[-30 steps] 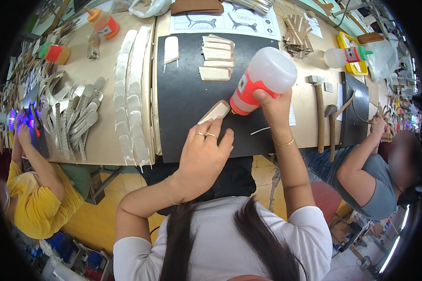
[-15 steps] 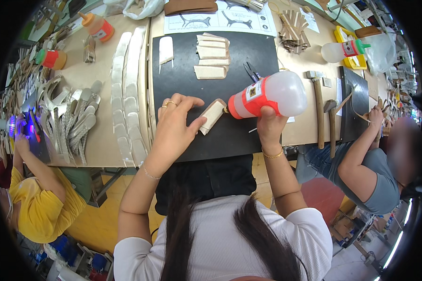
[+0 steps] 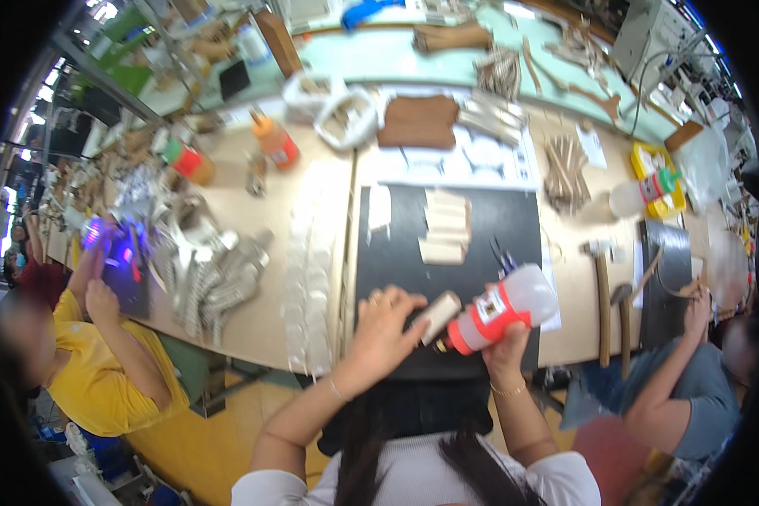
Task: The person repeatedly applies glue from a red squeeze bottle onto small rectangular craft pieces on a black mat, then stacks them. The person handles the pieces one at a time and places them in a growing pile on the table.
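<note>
— At the near edge of the counter (image 3: 253,320), on the black mat (image 3: 447,253), what has each hand got?

— The left hand (image 3: 384,325) is curled around a small pale strip (image 3: 437,315), fingers closed on its near end. The right hand (image 3: 508,344) is wrapped shut around a translucent glue bottle (image 3: 502,308) with a red cap.

— Different from a moment ago?

— Yes. A second back the bottle stood steeply, nozzle down; now it lies nearly flat, its red cap swung left until it sits just beside the strip's end (touching or not, I cannot tell). The strip has been lifted toward it too.

— Meaning?

— Glue looks about to meet that strip, I'd judge.

— Anything else nearby?

— A stack of similar pale pieces (image 3: 444,229) lies farther back on the mat, and two hammers (image 3: 611,304) rest toward the right edge.
</note>
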